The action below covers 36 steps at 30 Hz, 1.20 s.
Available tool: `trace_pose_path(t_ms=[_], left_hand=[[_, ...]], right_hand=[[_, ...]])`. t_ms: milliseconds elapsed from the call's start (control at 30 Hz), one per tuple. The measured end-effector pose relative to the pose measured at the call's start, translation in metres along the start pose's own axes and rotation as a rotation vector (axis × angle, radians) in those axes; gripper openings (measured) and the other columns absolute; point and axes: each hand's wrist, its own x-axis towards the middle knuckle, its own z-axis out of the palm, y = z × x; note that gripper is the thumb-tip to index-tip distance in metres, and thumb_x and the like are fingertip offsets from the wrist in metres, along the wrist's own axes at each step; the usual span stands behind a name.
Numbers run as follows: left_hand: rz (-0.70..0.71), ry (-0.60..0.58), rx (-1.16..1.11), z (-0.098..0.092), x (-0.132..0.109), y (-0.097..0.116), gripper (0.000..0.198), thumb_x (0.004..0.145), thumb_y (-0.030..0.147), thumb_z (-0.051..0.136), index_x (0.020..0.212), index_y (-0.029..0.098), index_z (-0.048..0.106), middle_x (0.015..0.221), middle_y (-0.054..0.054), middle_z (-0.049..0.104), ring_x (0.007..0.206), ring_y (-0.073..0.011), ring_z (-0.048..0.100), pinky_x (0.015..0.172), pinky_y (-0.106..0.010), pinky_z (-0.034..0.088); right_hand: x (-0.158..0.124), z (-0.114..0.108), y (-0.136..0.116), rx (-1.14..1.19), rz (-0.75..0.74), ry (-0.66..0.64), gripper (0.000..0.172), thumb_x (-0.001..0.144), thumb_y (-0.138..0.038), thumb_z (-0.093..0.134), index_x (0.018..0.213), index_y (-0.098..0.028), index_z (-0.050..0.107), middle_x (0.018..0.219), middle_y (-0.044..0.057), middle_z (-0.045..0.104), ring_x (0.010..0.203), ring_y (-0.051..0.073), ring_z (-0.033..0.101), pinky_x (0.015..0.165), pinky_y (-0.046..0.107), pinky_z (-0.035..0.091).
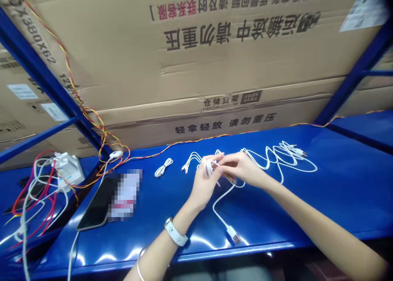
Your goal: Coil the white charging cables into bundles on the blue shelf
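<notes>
White cable is looped around the fingers of my left hand, which is closed on the coil above the blue shelf. Touching it from the right, my right hand pinches a strand of the same cable. One end with a USB plug lies near the shelf's front edge. Behind my hands are several white cable ends. To the left sits a small tied white cable. A loose tangle of white cable spreads out on the right.
A black phone lies beside a blurred paper on the left. Farther left, a white power strip stands among red and white wires. Cardboard boxes rise behind, with a red-yellow wire along their base.
</notes>
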Motion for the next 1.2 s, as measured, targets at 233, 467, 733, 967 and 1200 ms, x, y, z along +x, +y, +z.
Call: trace_pose_path(t_ms=[233,467,733,967,1200], left_hand=[[0.029,0.156,-0.271,0.001,0.0,0.025,0.031,0.089,0.042,0.042,0.068,0.019,0.045,0.086,-0.004,0.061,0.093,-0.0177,0.057,0.085,-0.032,0.043],[0.2,0.291,-0.6,-0.037,0.011,0.057,0.03,0.09,0.043,0.042,0.069,0.021,0.04,0.052,0.007,0.031,0.05,-0.0084,0.038,0.07,-0.029,0.046],[0.336,0.506,-0.25,-0.053,0.015,0.057,0.024,0.082,0.038,0.057,0.074,0.021,0.043,0.06,0.006,0.036,0.051,-0.0074,0.034,0.052,-0.019,0.033],[-0.02,0.169,0.256,-0.051,0.014,0.031,0.032,0.081,0.047,0.055,0.071,0.017,0.056,0.058,0.003,0.042,0.051,-0.0089,0.035,0.049,-0.021,0.028],[-0.22,-0.222,0.0,-0.029,0.003,0.018,0.036,0.08,0.051,0.052,0.093,0.018,0.057,0.075,-0.002,0.05,0.061,-0.0106,0.044,0.053,-0.022,0.036]], right_hand=[[-0.001,0.021,-0.005,0.675,0.191,-0.105,0.03,0.073,-0.034,0.068,0.093,-0.016,0.056,0.054,-0.007,0.048,0.041,0.003,0.039,0.037,0.015,0.026],[-0.006,0.022,-0.01,0.866,0.251,-0.205,0.035,0.073,-0.026,0.069,0.104,-0.019,0.052,0.063,-0.005,0.049,0.055,0.007,0.049,0.05,0.019,0.039],[-0.012,0.036,-0.004,0.538,0.275,-0.357,0.036,0.078,-0.029,0.063,0.11,-0.02,0.049,0.068,-0.004,0.055,0.05,0.007,0.051,0.038,0.014,0.032],[-0.016,0.024,-0.023,0.126,0.027,-0.512,0.022,0.085,-0.034,0.054,0.09,-0.014,0.062,0.068,0.001,0.062,0.059,0.01,0.056,0.061,0.024,0.047],[-0.01,0.017,-0.014,-0.229,-0.266,0.294,0.021,0.087,-0.034,0.05,0.081,-0.019,0.063,0.083,0.006,0.063,0.078,0.017,0.058,0.073,0.032,0.047]])
